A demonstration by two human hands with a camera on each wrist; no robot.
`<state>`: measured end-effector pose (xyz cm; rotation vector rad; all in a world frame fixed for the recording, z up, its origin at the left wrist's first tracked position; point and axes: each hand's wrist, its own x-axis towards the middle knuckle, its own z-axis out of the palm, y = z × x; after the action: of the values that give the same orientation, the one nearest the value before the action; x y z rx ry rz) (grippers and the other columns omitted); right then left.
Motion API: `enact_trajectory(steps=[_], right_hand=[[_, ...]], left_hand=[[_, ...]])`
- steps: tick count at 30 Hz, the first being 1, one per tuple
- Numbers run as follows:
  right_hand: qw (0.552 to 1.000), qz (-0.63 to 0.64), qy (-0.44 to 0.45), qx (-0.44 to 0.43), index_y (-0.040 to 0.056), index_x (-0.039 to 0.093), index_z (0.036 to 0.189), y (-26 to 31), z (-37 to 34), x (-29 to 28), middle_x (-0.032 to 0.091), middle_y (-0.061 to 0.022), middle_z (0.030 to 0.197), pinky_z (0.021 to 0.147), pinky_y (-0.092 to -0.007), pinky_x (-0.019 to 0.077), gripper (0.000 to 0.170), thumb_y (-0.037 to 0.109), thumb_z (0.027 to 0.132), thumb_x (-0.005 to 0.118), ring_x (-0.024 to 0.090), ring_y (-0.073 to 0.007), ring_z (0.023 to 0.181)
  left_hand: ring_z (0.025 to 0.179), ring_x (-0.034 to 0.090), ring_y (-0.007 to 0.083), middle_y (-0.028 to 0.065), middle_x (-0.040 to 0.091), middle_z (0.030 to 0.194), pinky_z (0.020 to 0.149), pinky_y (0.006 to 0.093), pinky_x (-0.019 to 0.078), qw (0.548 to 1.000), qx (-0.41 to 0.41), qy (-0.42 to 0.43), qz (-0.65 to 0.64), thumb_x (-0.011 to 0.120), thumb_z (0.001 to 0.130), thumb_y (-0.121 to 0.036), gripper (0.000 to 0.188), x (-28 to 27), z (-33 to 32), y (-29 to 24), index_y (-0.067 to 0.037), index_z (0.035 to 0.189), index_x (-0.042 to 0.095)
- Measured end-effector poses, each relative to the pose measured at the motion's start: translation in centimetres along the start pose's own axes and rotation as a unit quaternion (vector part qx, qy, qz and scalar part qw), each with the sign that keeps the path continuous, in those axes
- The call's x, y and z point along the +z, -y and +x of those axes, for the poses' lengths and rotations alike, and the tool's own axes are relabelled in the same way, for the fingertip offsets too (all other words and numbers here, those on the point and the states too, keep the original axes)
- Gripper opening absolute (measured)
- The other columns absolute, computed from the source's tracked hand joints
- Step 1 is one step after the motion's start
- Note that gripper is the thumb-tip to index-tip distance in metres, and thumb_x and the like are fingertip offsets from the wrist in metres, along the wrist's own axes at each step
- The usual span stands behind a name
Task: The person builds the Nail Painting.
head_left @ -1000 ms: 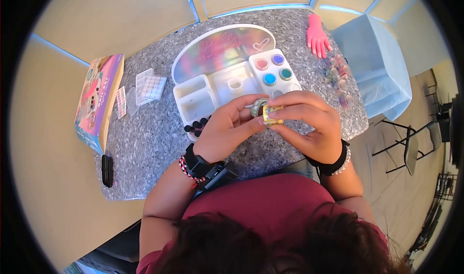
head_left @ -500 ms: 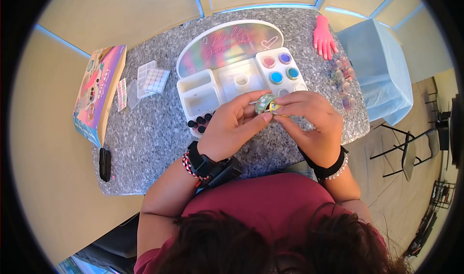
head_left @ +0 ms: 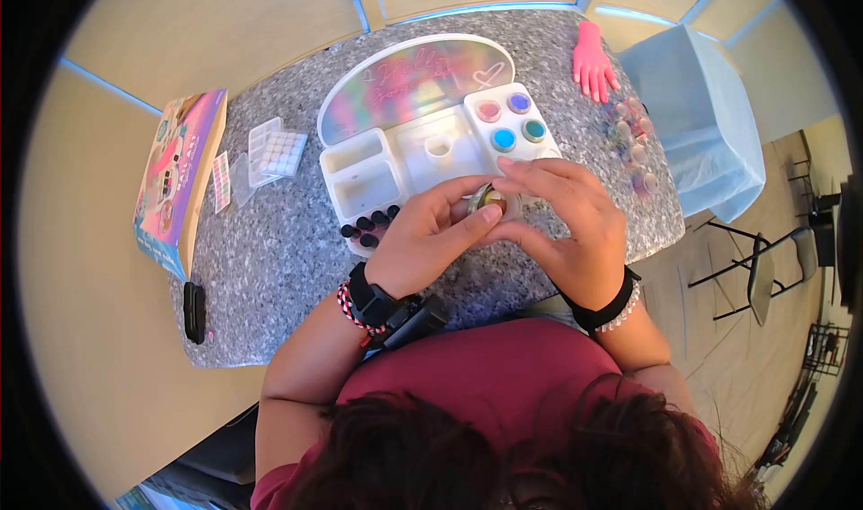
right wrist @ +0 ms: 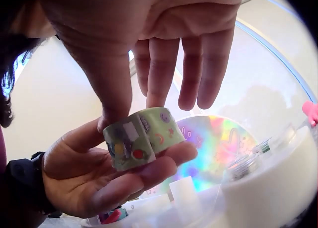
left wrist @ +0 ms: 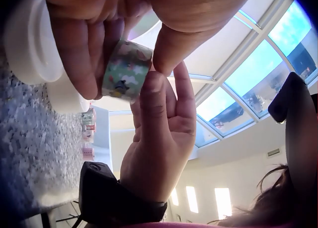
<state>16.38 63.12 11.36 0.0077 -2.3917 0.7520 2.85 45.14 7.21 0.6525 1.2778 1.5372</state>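
Observation:
Two short rolls of patterned sticker tape, a green one (right wrist: 128,143) and a paler one (right wrist: 165,131), stand side by side in the right wrist view. My left hand (head_left: 422,245) grips them, its thumb and fingers round the green roll (left wrist: 127,71). The thumb and a fingertip of my right hand (head_left: 580,240) pinch the rolls from the other side, while its other fingers extend past them. In the head view the rolls (head_left: 490,201) are partly covered by the fingers.
A white tray (head_left: 367,189) with a shiny back panel holds small pots and black-capped bottles. A box (head_left: 182,176), clear cases (head_left: 277,154) and a black case (head_left: 194,312) lie left. At right are a pink hand model (head_left: 591,63), small jars (head_left: 640,155) and a blue-covered object (head_left: 690,115).
The yellowish roll, earlier held beside the green one by my right fingers, now sits against it. My right index finger has straightened and lifted off. The head view has shifted slightly.

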Motion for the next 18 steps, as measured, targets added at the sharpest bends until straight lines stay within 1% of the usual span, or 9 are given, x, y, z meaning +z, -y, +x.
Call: enact_trajectory(steps=[2, 4, 6, 8, 10, 12, 14, 16, 18], right_hand=[[0.999, 0.017, -0.004, -0.041, 0.0106, 0.078, 0.134, -0.3, 0.1, -0.4, 0.080, -0.0074, 0.122, 0.094, -0.0424, 0.0609, 0.055, 0.016, 0.081, 0.094, 0.074, -0.0313, 0.112], [0.999, -0.014, -0.031, -0.016, 0.0100, 0.078, 0.133, -1.2, 0.3, -2.3, 0.080, -0.0092, 0.122, 0.097, -0.0438, 0.0598, 0.054, 0.016, 0.082, 0.094, 0.074, -0.0327, 0.114], [0.996, -0.060, -0.063, 0.008, 0.0094, 0.078, 0.132, -3.4, 0.4, -5.1, 0.080, -0.0109, 0.123, 0.099, -0.0451, 0.0586, 0.052, 0.016, 0.082, 0.093, 0.073, -0.0340, 0.117], [0.974, -0.164, -0.090, 0.130, 0.0084, 0.078, 0.130, -7.5, -0.1, -7.6, 0.078, -0.0160, 0.127, 0.104, -0.0476, 0.0558, 0.046, 0.014, 0.087, 0.090, 0.072, -0.0382, 0.122], [0.946, -0.202, -0.035, 0.250, 0.0080, 0.078, 0.129, -10.8, -0.9, -10.5, 0.076, -0.0199, 0.132, 0.106, -0.0485, 0.0548, 0.039, 0.010, 0.090, 0.084, 0.069, -0.0420, 0.126], [0.933, -0.231, -0.016, 0.275, 0.0083, 0.077, 0.130, -15.9, -2.4, -11.7, 0.075, -0.0204, 0.134, 0.106, -0.0479, 0.0552, 0.038, 0.006, 0.092, 0.080, 0.069, -0.0437, 0.125], [0.928, -0.239, -0.006, 0.287, 0.0086, 0.075, 0.134, -19.3, -2.4, -12.1, 0.074, -0.0198, 0.135, 0.105, -0.0473, 0.0565, 0.042, 0.003, 0.092, 0.078, 0.068, -0.0429, 0.126], [0.947, -0.194, 0.031, 0.254, 0.0147, 0.072, 0.143, -21.0, -1.9, -12.1, 0.074, -0.0119, 0.141, 0.101, -0.0445, 0.0619, 0.053, 0.002, 0.092, 0.079, 0.071, -0.0335, 0.126], [0.943, -0.172, 0.065, 0.276, 0.0146, 0.068, 0.148, -22.3, -1.4, -11.7, 0.072, -0.0115, 0.144, 0.103, -0.0437, 0.0619, 0.060, 0.000, 0.091, 0.079, 0.070, -0.0315, 0.130]], left_hand=[[0.128, 0.071, 0.0186, 0.0124, 0.071, 0.141, 0.107, 0.0351, 0.0604, 1.000, 0.003, 0.012, 0.006, 0.062, 0.117, -0.021, 0.057, 0.1, 0.0, -0.3, 0.001, 0.166, 0.044], [0.130, 0.071, 0.0201, 0.0126, 0.071, 0.141, 0.106, 0.0352, 0.0600, 0.999, -0.034, 0.000, 0.016, 0.061, 0.117, -0.025, 0.057, 0.4, 0.0, -0.9, 0.001, 0.165, 0.046], [0.134, 0.070, 0.0270, 0.0152, 0.070, 0.144, 0.108, 0.0387, 0.0597, 1.000, -0.027, -0.004, -0.005, 0.062, 0.116, -0.025, 0.054, 0.3, 0.2, -0.2, 0.000, 0.163, 0.048], [0.133, 0.070, 0.0292, 0.0167, 0.070, 0.146, 0.109, 0.0403, 0.0594, 1.000, -0.026, 0.012, -0.005, 0.061, 0.116, -0.022, 0.052, 0.1, 0.4, 0.2, 0.000, 0.161, 0.049], [0.132, 0.071, 0.0292, 0.0174, 0.070, 0.147, 0.110, 0.0406, 0.0590, 0.999, -0.041, 0.033, 0.012, 0.061, 0.116, -0.021, 0.051, 0.3, 0.5, 0.4, -0.001, 0.161, 0.050], [0.132, 0.071, 0.0293, 0.0181, 0.070, 0.148, 0.111, 0.0409, 0.0585, 0.997, -0.061, 0.037, 0.033, 0.060, 0.116, -0.019, 0.049, 0.5, 0.5, 0.0, -0.001, 0.160, 0.050], [0.131, 0.072, 0.0291, 0.0182, 0.069, 0.148, 0.112, 0.0411, 0.0581, 0.991, -0.091, 0.058, 0.073, 0.060, 0.115, -0.018, 0.050, 1.2, 0.4, -0.9, -0.001, 0.161, 0.049], [0.131, 0.071, 0.0277, 0.0179, 0.069, 0.150, 0.111, 0.0404, 0.0582, 0.992, -0.094, 0.061, 0.055, 0.059, 0.116, -0.018, 0.051, 1.1, 0.5, -0.1, -0.001, 0.162, 0.047], [0.132, 0.070, 0.0259, 0.0168, 0.069, 0.150, 0.111, 0.0392, 0.0588, 0.994, -0.087, 0.066, 0.015, 0.060, 0.116, -0.018, 0.051, 1.0, 0.7, 0.4, 0.000, 0.162, 0.047]])
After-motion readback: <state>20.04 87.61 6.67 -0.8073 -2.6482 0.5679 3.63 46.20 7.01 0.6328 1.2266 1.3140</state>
